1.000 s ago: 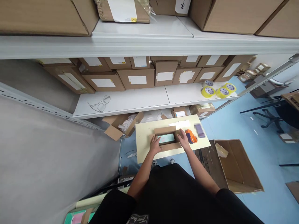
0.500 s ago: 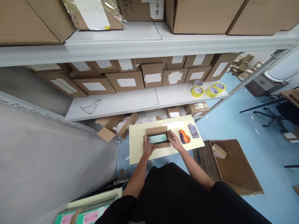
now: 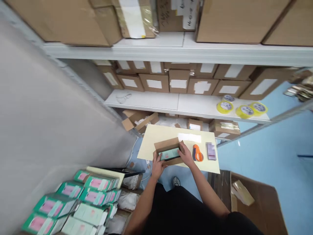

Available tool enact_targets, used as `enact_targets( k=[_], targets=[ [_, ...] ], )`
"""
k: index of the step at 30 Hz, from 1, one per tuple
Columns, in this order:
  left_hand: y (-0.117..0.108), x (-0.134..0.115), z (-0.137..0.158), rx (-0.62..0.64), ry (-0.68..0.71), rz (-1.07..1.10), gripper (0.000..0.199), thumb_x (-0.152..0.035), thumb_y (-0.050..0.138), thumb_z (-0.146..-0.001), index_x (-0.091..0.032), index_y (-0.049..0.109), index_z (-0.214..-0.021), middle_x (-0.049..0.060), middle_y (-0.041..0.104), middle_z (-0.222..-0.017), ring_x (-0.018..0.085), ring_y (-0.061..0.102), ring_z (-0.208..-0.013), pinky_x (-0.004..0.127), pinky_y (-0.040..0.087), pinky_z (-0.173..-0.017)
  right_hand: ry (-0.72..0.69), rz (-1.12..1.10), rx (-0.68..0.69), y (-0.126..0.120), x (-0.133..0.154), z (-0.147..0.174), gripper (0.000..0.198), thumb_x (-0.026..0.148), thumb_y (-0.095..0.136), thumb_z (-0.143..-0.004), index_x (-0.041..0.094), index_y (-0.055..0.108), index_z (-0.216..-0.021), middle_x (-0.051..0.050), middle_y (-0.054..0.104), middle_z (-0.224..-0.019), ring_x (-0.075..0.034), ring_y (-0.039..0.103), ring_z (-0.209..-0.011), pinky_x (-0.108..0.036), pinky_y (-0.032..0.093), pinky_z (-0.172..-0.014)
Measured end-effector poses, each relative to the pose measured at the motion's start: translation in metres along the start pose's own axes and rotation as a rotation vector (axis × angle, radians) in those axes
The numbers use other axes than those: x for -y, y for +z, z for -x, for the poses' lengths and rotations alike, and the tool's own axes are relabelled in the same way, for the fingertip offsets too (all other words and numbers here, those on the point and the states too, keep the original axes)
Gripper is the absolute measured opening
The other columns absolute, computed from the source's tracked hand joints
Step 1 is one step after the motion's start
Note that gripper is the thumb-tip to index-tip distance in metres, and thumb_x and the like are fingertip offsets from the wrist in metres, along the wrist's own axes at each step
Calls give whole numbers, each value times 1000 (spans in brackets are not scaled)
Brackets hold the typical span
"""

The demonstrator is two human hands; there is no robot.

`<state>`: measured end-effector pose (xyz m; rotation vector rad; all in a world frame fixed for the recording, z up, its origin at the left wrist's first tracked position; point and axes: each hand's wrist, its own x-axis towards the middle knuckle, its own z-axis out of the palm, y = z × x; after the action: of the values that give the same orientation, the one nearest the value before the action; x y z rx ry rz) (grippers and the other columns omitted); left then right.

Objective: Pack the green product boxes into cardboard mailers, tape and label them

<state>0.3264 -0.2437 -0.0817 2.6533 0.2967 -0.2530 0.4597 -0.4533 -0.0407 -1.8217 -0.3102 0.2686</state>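
Note:
A small open cardboard box (image 3: 166,144) sits at a slant near the front edge of the cream tabletop (image 3: 156,132), its back flap raised. Inside lies a pale green box (image 3: 171,153). My left hand (image 3: 157,167) grips the carton's left front side, its fingers reaching over the rim onto the green box. On the right side, my right hand (image 3: 186,155) clasps the carton wall, with fingertips inside by the green box. An orange and blue tape dispenser (image 3: 198,154) lies right of my right hand. Beyond the carton is white paper (image 3: 189,137).
A blurred purple item (image 3: 211,151) lies at the table's right. Shelves (image 3: 156,101) ahead hold cartons, glasses (image 3: 124,98) and yellow tape rolls (image 3: 224,106). Green and pink boxes (image 3: 94,196) are stacked lower left. A large open carton (image 3: 259,202) stands lower right.
My view has swung left, bringing the stacked green boxes into sight. The carton has turned to a slant, with both hands still on it.

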Motion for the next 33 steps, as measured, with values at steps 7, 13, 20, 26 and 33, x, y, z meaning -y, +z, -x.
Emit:
enact_targets(
  k=[7, 13, 20, 26, 33],
  targets=[
    [-20, 19, 93, -136, -186, 11, 22, -30, 83, -79, -29, 78, -100, 2, 43, -164, 41, 8, -160, 67, 28, -121, -263, 98, 229, 60, 39, 11, 57, 39, 63, -92, 28, 58, -147, -5, 48, -160, -32, 38, -152, -56, 20, -131],
    [-13, 47, 198, -303, -395, 47, 23, -30, 82, -79, -29, 78, -102, 5, 45, -162, 43, 10, -160, 68, 31, -119, -361, 105, 461, 138, 71, 44, 57, 38, 64, -90, 29, 59, -146, -5, 50, -159, -32, 41, -150, -54, 28, -129],
    [3, 85, 339, -426, -613, 141, 21, -31, 84, -77, -29, 80, -97, 4, 47, -161, 43, 10, -159, 67, 31, -119, -481, 166, 774, 257, 102, 131, 59, 40, 63, -90, 30, 57, -148, -4, 44, -163, -32, 39, -151, -55, 26, -129],
    [23, 115, 454, -490, -740, 247, 25, -28, 86, -75, -28, 80, -99, 4, 47, -161, 43, 12, -159, 67, 26, -121, -610, 137, 964, 355, 125, 230, 56, 35, 64, -89, 28, 60, -145, -7, 47, -161, -31, 42, -150, -53, 31, -127],
    [48, 139, 561, -562, -885, 297, 18, -28, 84, -78, -25, 79, -95, 6, 46, -161, 43, 8, -159, 65, 24, -121, -812, 283, 1182, 463, 145, 338, 58, 29, 64, -89, 22, 57, -146, -13, 43, -162, -29, 43, -149, -49, 36, -124]
  ],
)
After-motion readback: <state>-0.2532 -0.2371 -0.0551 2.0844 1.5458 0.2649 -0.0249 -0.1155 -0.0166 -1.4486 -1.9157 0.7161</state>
